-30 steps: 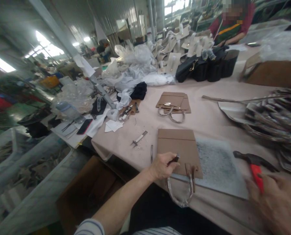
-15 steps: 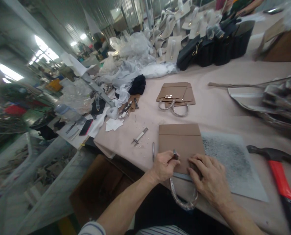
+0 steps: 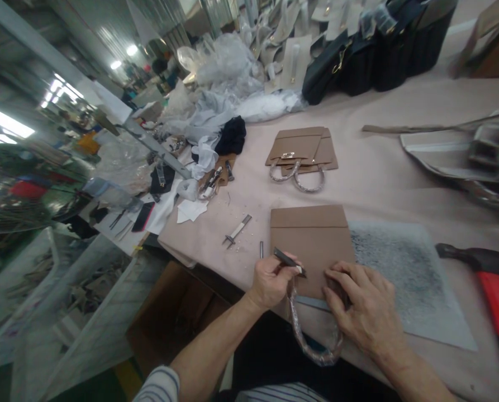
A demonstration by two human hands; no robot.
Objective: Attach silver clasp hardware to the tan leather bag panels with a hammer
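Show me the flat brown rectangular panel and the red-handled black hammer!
Flat brown rectangular panel (image 3: 311,243): head view, on its bare middle.
Red-handled black hammer (image 3: 495,296): head view, on its handle's red part.

Workshop hall, dim at left.
Pale pink cloth-covered table (image 3: 358,184); grey post (image 3: 65,68) slanting across upper left; ribbed metallic wall (image 3: 110,34); bright strips (image 3: 12,124) far left, two small lights (image 3: 132,49); green floor (image 3: 92,386), yellow stripe (image 3: 127,379).

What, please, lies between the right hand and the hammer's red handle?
In the head view, from the right hand toward the hammer: first the grey board, then a strip of cloth.
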